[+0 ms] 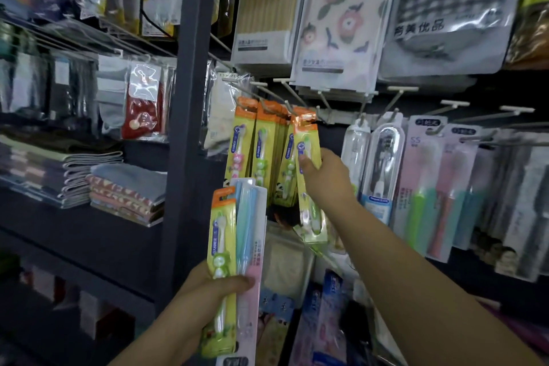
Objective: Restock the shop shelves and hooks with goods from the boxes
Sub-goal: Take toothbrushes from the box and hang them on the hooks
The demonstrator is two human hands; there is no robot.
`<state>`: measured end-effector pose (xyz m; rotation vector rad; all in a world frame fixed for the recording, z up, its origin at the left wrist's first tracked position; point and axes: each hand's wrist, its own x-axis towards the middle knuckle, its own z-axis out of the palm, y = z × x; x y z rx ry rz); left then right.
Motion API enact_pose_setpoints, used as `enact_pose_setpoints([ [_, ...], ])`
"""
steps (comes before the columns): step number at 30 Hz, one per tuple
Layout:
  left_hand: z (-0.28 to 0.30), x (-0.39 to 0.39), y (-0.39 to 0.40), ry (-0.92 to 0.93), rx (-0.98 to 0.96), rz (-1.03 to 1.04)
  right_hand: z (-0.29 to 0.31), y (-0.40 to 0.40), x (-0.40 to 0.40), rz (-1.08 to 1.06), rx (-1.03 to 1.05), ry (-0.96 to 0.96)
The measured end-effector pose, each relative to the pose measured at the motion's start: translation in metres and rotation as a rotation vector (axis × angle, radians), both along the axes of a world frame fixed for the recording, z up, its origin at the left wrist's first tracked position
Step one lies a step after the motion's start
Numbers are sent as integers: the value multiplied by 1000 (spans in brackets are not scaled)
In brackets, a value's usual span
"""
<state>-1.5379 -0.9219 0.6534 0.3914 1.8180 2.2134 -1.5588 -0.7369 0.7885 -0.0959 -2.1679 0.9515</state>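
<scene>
My right hand [323, 178] pinches a yellow-green children's toothbrush pack [307, 142] with an orange top, its top edge held up at a metal hook [300, 111]. More packs of the same kind [261, 145] hang on the hooks just to its left. My left hand [208, 291] grips a small stack low in the middle: another yellow-green toothbrush pack [221, 246] in front and a longer pack of blue and pink toothbrushes [251, 235] behind it.
Other toothbrush packs [421, 187] hang to the right, with several bare hooks [401, 90] above them. Bagged towels [338, 18] hang overhead. A dark upright post [184, 128] splits the racks; folded cloths [124, 190] lie on the left shelf. Toothpaste boxes [326, 312] sit below.
</scene>
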Motion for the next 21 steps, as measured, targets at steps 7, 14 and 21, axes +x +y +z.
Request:
enact_pose_setpoints([
  [7,19,-1,-4,56,-21,43,15,1,2,-76,-77,-16],
  [14,25,0,-7,71,-25,41,6,-3,-6,-94,-140,-100],
  [21,24,0,-8,77,-39,25,-7,-6,-17,-97,-257,-191],
])
